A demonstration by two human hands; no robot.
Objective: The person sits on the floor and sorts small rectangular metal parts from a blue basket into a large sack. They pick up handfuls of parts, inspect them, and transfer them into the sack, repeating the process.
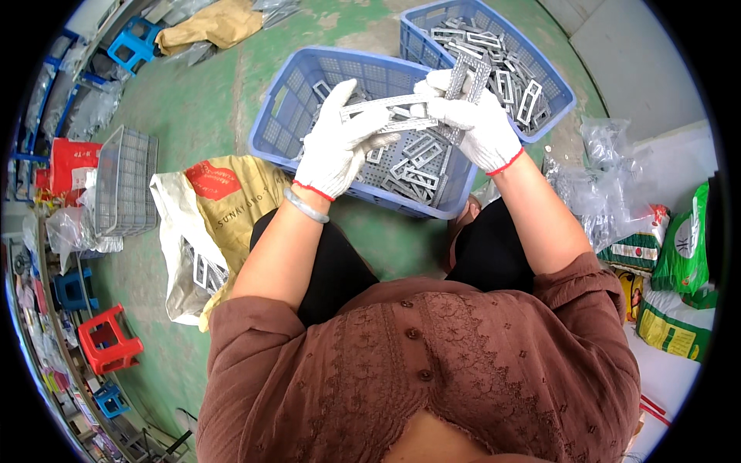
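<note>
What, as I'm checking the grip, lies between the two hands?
In the head view, a grey frame spans from the left hand to the right hand, over the near basket.

Dull, metal-looking frames (386, 102) in rough knitted cloth gloves (328, 163); plastic crate (417, 207) beyond; glossy plastic bags (606, 189) right; matt cloth blouse (455, 347) near

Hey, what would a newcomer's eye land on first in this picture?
Probably the white-gloved left hand and right hand, upper middle, holding gray frames over a blue basket. Next, perhaps a second blue basket toward the top right, and a bright red stool at lower left.
</note>
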